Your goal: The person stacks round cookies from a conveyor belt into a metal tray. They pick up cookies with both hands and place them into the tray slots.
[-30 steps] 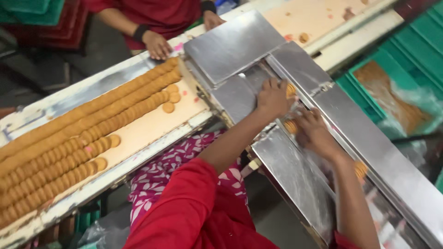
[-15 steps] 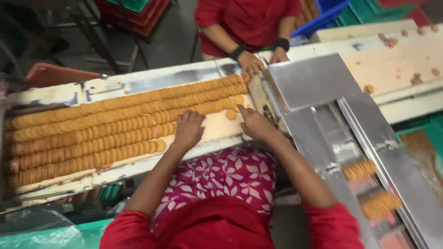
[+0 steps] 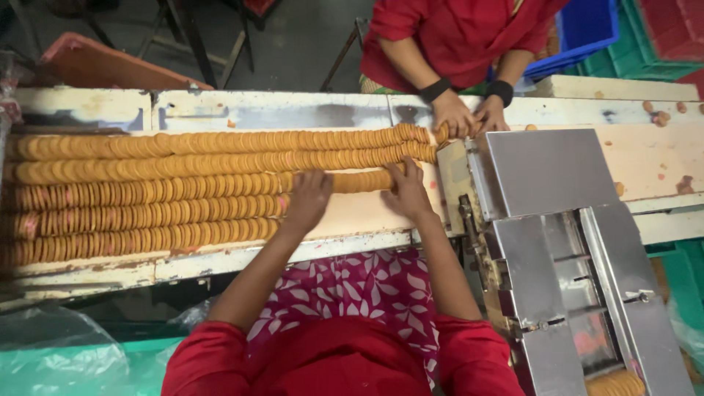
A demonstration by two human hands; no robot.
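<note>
Biscuits [image 3: 220, 187] lay on edge in long rows across the belt [image 3: 352, 216], the third row from the far side ending between the person's two hands. Left hand [image 3: 308, 198] pressed flat against one end of that short stack [image 3: 363, 180], right hand [image 3: 407, 192] against the other, so both grips were clamped on it from its ends rather than curled around it. Such a stack looked light, brittle and loose, likely to buckle unless squeezed endwise and kept straight. On the far side a co-worker's hands [image 3: 469, 117] rested at the end of the far rows, beside a steel chute [image 3: 550, 172]. Fingertips were hidden behind the biscuits, the pink marks on some could not be made out, and the chute's lower end was cut off.
</note>
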